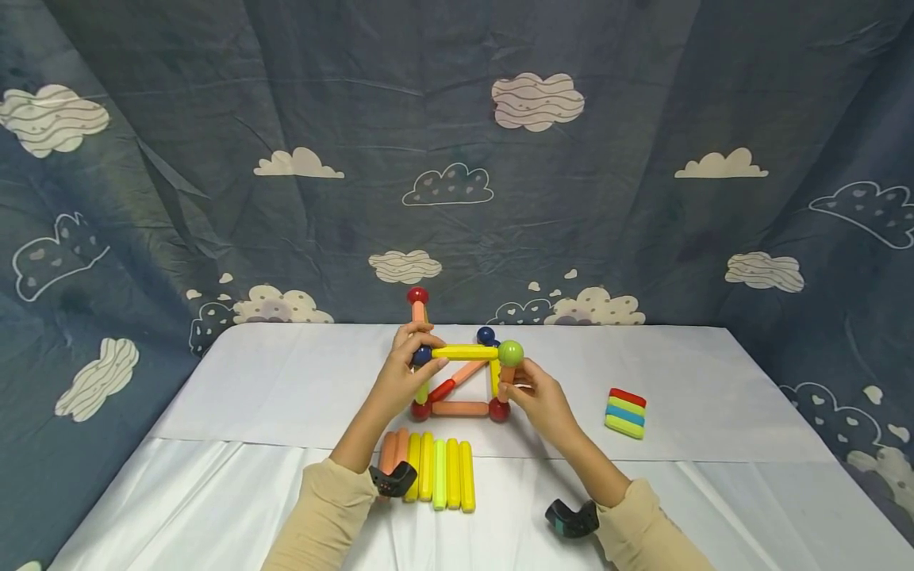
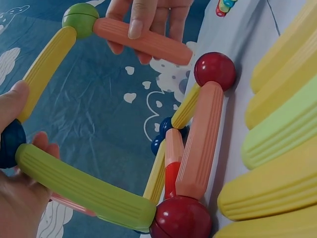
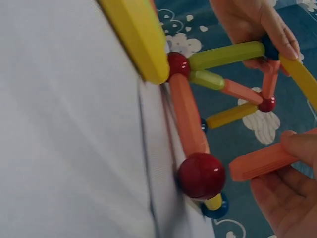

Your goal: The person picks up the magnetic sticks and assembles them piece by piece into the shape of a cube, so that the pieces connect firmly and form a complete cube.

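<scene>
Left hand (image 1: 405,371) grips a blue ball (image 1: 423,355); right hand (image 1: 544,398) pinches an orange stick (image 2: 157,44) — apart from the red ball (image 3: 201,176) below that hand (a gap only wrist views show).

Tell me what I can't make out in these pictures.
- Head view: lower parts of the row's orange sticks, partly behind the black wrist device.
- Left wrist view: outer side of the blue ball, cut off by the left edge.
- Right wrist view: far end of the held orange stick, cut off by the right edge.
</scene>
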`<state>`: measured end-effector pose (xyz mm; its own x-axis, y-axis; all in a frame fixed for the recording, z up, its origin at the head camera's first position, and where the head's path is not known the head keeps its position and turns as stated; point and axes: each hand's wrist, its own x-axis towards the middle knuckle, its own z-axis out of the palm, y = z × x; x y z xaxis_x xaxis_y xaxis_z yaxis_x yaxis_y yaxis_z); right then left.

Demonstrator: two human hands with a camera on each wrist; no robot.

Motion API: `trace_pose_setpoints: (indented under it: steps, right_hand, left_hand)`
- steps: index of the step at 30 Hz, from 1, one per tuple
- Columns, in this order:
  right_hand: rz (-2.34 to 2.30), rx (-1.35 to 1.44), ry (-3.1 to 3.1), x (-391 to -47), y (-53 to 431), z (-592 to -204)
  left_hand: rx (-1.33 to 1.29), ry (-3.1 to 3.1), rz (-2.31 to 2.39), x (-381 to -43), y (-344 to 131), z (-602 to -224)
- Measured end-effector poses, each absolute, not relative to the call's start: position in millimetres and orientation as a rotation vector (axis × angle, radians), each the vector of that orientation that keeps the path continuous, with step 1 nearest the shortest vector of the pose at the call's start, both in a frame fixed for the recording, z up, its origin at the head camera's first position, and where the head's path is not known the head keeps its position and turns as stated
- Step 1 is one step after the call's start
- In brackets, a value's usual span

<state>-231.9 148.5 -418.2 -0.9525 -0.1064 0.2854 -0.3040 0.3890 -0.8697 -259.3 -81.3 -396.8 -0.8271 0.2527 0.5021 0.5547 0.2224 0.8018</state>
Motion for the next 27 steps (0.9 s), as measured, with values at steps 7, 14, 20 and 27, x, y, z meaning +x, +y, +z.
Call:
trace_pose_setpoints:
  steps: [7, 14, 20, 27]
  right_hand:
    - [1.566, 0.408, -2.448, -230, 147, -422]
    - [1.479, 0.433, -2.463, -233, 148, -426]
    - [1.519, 0.441, -2.504, -234, 151, -425]
    - [1.379, 0.509, -2.555, -228, 175, -417]
  left_hand:
    - [-0.683, -2.263, -1.581, -233, -76, -370]
    - [-0.638, -2.277, -1.623, -231, -76, -371]
    - [-0.653, -2.277, -1.628, -231, -77, -369]
    - [-0.624, -2.318, -1.658, -237, -91, -375]
